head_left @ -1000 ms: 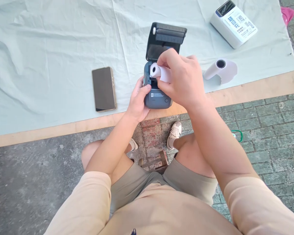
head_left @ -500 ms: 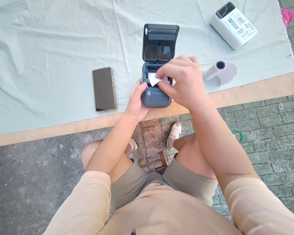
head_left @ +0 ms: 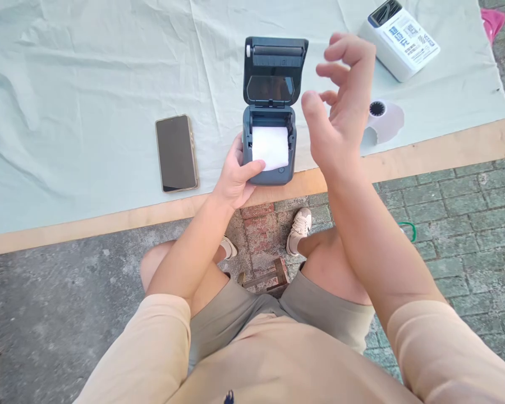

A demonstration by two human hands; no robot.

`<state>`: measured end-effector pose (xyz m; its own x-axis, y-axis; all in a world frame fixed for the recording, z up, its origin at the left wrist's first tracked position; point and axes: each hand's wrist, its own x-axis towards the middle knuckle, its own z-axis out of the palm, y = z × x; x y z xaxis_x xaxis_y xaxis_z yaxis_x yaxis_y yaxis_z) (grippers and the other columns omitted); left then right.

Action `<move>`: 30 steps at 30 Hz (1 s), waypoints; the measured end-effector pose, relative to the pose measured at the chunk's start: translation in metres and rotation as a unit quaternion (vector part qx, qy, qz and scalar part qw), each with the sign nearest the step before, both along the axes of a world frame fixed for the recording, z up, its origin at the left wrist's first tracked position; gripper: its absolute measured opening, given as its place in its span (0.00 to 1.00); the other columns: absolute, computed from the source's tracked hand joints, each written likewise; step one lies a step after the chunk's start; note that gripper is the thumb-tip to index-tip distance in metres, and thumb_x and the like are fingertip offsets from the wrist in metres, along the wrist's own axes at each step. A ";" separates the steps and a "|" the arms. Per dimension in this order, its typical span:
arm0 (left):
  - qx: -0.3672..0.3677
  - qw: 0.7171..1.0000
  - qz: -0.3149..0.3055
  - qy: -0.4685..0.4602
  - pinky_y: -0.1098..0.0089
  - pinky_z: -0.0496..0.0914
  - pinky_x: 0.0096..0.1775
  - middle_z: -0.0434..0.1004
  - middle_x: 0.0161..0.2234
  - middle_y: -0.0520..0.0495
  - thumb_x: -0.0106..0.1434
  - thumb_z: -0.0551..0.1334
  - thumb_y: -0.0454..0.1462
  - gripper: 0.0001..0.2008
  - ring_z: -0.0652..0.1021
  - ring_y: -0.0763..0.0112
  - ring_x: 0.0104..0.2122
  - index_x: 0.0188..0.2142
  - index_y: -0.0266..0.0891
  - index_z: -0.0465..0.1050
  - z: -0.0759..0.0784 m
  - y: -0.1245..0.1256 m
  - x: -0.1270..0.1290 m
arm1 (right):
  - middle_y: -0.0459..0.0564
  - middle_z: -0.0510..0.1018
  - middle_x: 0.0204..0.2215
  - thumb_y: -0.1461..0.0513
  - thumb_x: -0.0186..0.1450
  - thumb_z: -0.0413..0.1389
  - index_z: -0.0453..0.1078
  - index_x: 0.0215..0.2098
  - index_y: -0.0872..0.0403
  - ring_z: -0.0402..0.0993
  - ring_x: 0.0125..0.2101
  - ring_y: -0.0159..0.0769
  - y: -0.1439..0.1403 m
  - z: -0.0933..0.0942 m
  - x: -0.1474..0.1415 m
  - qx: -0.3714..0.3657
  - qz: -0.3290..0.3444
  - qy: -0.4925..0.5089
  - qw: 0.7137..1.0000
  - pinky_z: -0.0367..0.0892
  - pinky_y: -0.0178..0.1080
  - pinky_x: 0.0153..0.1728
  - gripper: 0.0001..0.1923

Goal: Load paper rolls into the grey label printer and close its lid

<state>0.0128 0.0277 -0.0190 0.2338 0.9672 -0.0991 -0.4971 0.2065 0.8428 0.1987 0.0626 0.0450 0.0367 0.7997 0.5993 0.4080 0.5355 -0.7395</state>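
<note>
A small dark label printer (head_left: pixel 247 120) is gripped at its left side by my left hand (head_left: pixel 234 177), near the table's front edge. Its lid (head_left: pixel 274 70) stands raised on the far-side hinge. White paper (head_left: pixel 270 147) comes out of the printer's bay and lies over its front, with my left thumb pressing the paper's lower left corner. Raised to the right of the printer, my right hand (head_left: pixel 343 106) holds nothing, its fingers apart and curled. The paper roll inside the bay is mostly hidden under the paper sheet.
A phone (head_left: pixel 177 153) lies left of the printer on the pale cloth (head_left: pixel 88 101). To the right rests a paper roll (head_left: pixel 389 120) with a loose end, partly behind my right hand. A white box (head_left: pixel 404 45) with printed labels sits farther back. The wooden table edge (head_left: pixel 437 154) runs along the front.
My right hand has let go of the paper and risen up and right. The paper now lies flat over the printer's front, and my left thumb has moved onto it.
</note>
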 end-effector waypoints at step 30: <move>-0.079 0.988 0.100 -0.086 0.56 0.80 0.61 0.90 0.45 0.50 0.74 0.60 0.43 0.09 0.84 0.54 0.60 0.45 0.47 0.79 0.025 -0.003 0.011 | 0.49 0.74 0.64 0.53 0.57 0.74 0.65 0.64 0.38 0.77 0.62 0.50 0.003 -0.005 0.017 -0.240 0.231 -0.007 0.943 0.81 0.50 0.58 0.40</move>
